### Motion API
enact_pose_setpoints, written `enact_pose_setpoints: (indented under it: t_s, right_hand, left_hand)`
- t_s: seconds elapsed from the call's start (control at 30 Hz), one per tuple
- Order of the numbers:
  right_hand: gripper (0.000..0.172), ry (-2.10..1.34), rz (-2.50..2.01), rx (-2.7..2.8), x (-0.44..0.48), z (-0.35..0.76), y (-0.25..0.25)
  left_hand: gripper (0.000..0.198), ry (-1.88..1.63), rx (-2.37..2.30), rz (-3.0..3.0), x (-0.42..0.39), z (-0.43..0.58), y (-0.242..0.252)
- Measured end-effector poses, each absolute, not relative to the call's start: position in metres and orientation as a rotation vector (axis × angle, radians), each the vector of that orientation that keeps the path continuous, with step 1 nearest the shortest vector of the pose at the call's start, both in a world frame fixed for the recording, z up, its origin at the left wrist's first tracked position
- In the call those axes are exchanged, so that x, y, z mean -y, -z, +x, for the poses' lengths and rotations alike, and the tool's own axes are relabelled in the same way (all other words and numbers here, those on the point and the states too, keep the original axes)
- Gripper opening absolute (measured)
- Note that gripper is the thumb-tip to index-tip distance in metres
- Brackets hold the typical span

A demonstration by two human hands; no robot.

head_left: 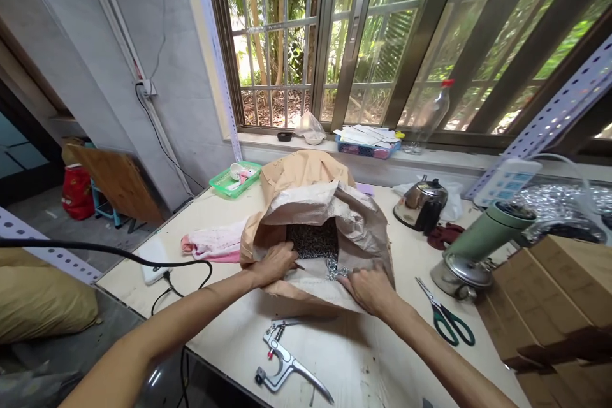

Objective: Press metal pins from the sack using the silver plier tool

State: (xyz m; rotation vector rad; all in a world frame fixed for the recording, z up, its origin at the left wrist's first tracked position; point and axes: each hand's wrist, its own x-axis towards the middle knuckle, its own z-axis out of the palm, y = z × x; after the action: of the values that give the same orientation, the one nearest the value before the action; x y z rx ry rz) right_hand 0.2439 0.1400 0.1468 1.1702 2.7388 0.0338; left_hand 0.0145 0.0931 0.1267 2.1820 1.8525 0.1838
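A large brown paper sack (296,188) with a white liner lies on the table (354,357), its mouth open toward me and showing a mass of small dark metal pieces (313,242). My left hand (273,264) grips the left lip of the sack's mouth, fingers curled on the paper. At the lower right lip, my right hand (370,289) presses down on the liner with its fingers bent against it. Some shiny metal bits (336,269) sit between my hands.
Metal hand pliers (282,363) lie near the front edge. Green-handled scissors (447,319) are at right, beside a green flask (478,242) and cardboard boxes (554,293). A kettle (423,204), pink cloth (213,243), green basket (235,180) and black cable (143,261) surround the sack.
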Motion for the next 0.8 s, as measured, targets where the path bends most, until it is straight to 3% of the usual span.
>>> enact_pose_setpoints:
  t_s: [0.13, 0.27, 0.47, 0.6, 0.73, 0.8]
  right_hand:
    - [0.045, -0.125, 1.222, -2.787, -0.159, 0.239, -0.161]
    - [0.057, -0.202, 1.353, -2.762, -0.177, 0.232, -0.175]
    - [0.046, -0.145, 1.308, -2.702, -0.151, 0.239, -0.161]
    - [0.046, -0.104, 1.366, -2.614, -0.155, 0.258, -0.171]
    - [0.048, -0.169, 1.438, -2.614, -0.179, 0.263, -0.186]
    - [0.04, -0.17, 1.392, -2.641, -0.182, 0.258, -0.18]
  left_hand:
    - [0.021, -0.264, -1.838, 2.1, -0.115, 0.006, -0.146]
    - [0.02, -0.259, -1.847, 2.079, -0.109, 0.008, -0.146]
    - [0.022, -0.047, -1.735, 2.337, -0.073, 0.018, -0.121]
    - [0.019, -0.173, -1.742, 2.269, -0.098, 0.014, -0.142]
    - [0.031, -0.291, -1.821, 2.13, -0.118, 0.009, -0.161]
    - [0.028, -0.244, -1.813, 2.185, -0.111, 0.011, -0.157]
